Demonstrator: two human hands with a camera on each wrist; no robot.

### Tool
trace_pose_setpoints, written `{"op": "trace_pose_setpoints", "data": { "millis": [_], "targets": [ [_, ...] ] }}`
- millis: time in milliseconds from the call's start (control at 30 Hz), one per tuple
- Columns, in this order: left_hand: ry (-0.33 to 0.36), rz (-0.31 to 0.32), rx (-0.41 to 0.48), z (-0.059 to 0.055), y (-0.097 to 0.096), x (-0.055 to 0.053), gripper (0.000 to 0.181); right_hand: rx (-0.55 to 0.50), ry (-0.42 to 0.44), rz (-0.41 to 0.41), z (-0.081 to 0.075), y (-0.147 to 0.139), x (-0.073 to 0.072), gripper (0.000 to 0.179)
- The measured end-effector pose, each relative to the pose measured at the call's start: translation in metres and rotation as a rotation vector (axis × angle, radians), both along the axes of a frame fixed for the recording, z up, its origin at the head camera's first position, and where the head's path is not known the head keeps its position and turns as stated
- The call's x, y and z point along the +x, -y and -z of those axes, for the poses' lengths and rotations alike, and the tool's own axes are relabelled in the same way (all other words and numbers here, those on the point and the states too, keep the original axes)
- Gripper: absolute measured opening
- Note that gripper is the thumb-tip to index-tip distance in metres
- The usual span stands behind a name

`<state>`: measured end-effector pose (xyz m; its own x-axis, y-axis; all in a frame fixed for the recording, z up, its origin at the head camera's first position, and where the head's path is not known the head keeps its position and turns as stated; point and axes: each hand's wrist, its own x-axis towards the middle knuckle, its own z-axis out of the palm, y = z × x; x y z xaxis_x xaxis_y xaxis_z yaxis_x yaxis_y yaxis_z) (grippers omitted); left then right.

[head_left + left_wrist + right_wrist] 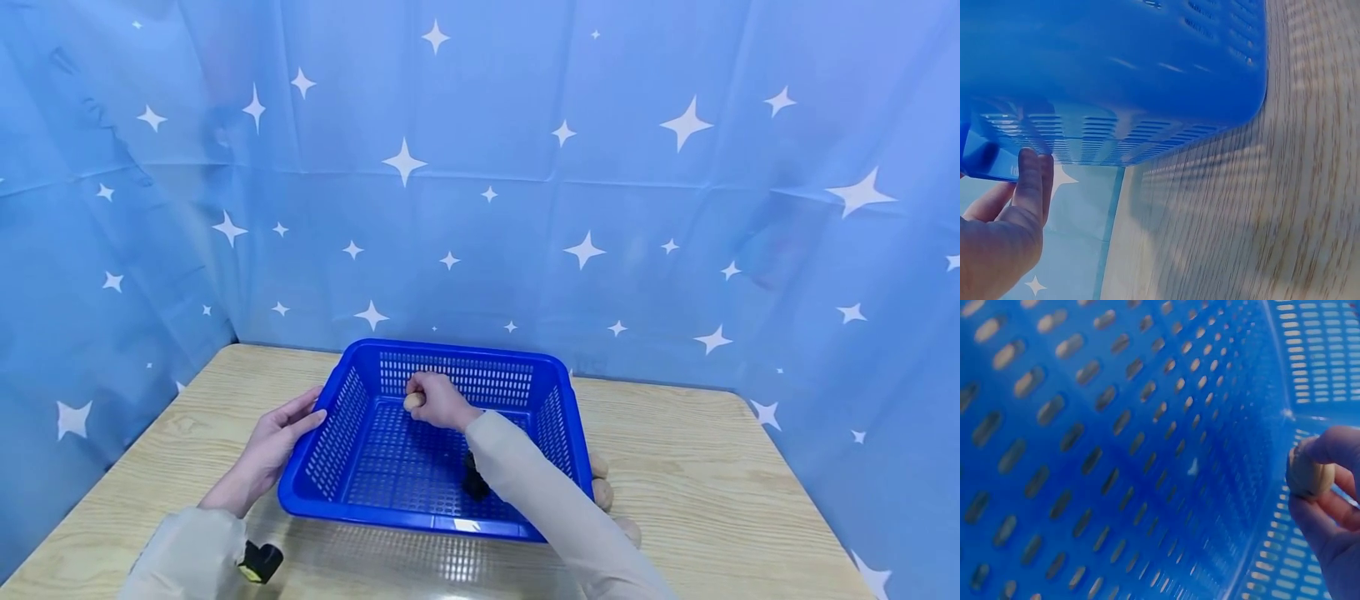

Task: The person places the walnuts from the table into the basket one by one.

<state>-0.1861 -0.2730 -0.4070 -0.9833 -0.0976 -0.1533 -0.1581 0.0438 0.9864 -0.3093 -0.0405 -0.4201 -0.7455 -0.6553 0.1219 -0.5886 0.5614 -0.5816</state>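
Note:
A blue plastic basket with slotted walls stands on the wooden table in the head view. My left hand grips its left rim, thumb over the top. Under the rim, the fingers lie against the outer wall in the left wrist view. My right hand reaches down inside the basket and pinches a small round tan thing, ridged a little like a walnut, between thumb and fingers. The right wrist view has it before the slotted wall, close to a corner.
Several similar round tan things lie on the table just outside the basket's right side, partly hidden by it and by the right sleeve. A blue star-patterned curtain hangs behind the table. Black wrist gear sits at the left cuff.

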Motion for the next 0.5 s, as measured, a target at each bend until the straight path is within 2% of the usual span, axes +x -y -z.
{"op": "trace_pose_setpoints", "data": {
  "millis": [133, 267, 500],
  "targets": [
    [-0.004, -0.002, 0.009, -0.001, 0.0, -0.001, 0.063, 0.061, -0.047, 0.013, 0.002, 0.003, -0.001, 0.019],
    [-0.002, 0.0, 0.0, 0.0, -0.001, 0.001, 0.064, 0.104, -0.058, 0.006, 0.005, 0.006, -0.002, 0.018],
    [-0.006, 0.004, -0.031, 0.0, -0.001, 0.002, 0.063, 0.137, -0.09, 0.013, 0.008, 0.011, -0.002, 0.015]
  ]
}}
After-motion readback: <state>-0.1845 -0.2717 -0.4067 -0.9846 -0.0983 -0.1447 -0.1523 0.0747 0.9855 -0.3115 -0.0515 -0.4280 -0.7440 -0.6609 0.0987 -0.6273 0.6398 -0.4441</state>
